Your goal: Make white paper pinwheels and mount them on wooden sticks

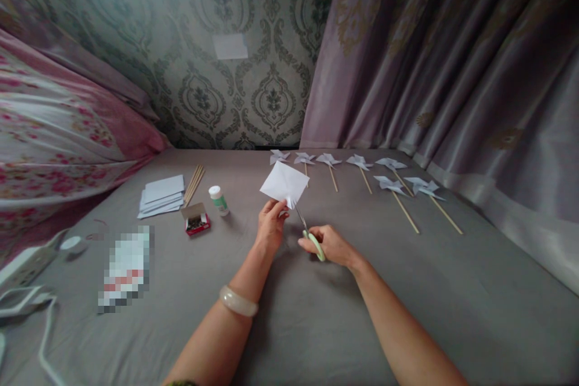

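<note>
A white square of paper (284, 181) is pinched by its near corner in my left hand (270, 224), raised over the grey cloth. My right hand (333, 245) grips scissors (315, 244) with pale green handles. Their blades point up and left to the paper's near corner, close to my left fingertips. Whether the blades are cutting at this instant I cannot tell. Several white paper pinwheels (360, 163) on wooden sticks lie in a row behind and to the right of my hands.
To the left are a stack of white paper (161, 196), wooden sticks (194, 185), a white-capped bottle (219, 200) and an open red box of small metal pieces (197, 222). A blurred packet (129, 265) lies nearer, beside a power strip (29, 265) with cables. Curtains (407, 72) hang at the right.
</note>
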The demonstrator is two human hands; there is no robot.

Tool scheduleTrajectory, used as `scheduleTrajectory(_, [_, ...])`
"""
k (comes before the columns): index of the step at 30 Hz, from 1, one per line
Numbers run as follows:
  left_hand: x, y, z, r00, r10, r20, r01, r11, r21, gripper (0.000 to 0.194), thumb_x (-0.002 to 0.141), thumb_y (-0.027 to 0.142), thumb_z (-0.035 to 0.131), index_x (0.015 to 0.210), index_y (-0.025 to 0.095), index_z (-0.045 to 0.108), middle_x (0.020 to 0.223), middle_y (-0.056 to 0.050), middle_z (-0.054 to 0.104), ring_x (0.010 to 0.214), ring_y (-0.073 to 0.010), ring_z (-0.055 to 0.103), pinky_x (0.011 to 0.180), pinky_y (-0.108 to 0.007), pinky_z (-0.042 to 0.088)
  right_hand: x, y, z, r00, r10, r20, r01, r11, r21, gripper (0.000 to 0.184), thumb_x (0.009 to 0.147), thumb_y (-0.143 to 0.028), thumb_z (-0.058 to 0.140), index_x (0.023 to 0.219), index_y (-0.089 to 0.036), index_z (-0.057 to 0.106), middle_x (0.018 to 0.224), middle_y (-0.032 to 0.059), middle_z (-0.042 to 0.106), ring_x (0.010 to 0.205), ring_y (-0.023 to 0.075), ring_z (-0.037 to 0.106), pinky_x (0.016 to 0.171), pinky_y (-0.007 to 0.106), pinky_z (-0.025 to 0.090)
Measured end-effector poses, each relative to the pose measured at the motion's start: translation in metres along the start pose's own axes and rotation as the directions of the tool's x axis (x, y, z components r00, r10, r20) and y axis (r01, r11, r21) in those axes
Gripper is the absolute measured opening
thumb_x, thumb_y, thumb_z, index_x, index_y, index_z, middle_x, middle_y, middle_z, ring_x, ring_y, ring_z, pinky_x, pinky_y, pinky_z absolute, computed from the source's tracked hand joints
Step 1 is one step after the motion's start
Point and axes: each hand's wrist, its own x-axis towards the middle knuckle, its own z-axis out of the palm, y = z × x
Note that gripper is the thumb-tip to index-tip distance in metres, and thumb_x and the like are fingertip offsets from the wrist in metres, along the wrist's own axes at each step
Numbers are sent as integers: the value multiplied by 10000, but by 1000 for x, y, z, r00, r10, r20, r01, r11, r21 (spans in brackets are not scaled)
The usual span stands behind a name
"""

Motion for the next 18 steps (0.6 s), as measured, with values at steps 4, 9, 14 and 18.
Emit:
scheduleTrajectory(4, [5,1,-4,999,1,-32,-2,1000,-29,304,499,275,784,553,174,502,541,54,516,536,-65,490,529,-187,361,2,0,-13,976,-44,-215,75,988,138,378,637,-515,708,613,-146,630,565,-18,544,512,80,403,486,227,300])
scheduleTrajectory(9, [6,-4,-4,997,-78,-14,78,997,-14,266,482,243,727,554,180,479,569,38,553,552,-93,531,556,-213,408,14,13,-26,876,15,-481,165,930,328,381,624,-523,729,685,-156,646,537,-17,561,443,74,351,415,236,232])
scheduleTrajectory(14, [0,-6,-1,987,-149,60,141,982,122,179,504,245,681,615,176,559,598,12,589,537,-111,534,531,-226,421,20,23,-31,820,41,-571,220,898,381,390,622,-520,736,696,-158,613,559,-23,564,436,65,361,412,225,258])
scheduleTrajectory(18, [-4,-6,1,990,-99,96,79,977,197,184,522,241,684,689,179,639,656,7,623,581,-118,545,544,-218,429,20,23,-34,816,40,-576,206,912,355,395,648,-543,705,680,-161,609,478,-54,478,418,66,351,411,227,251])
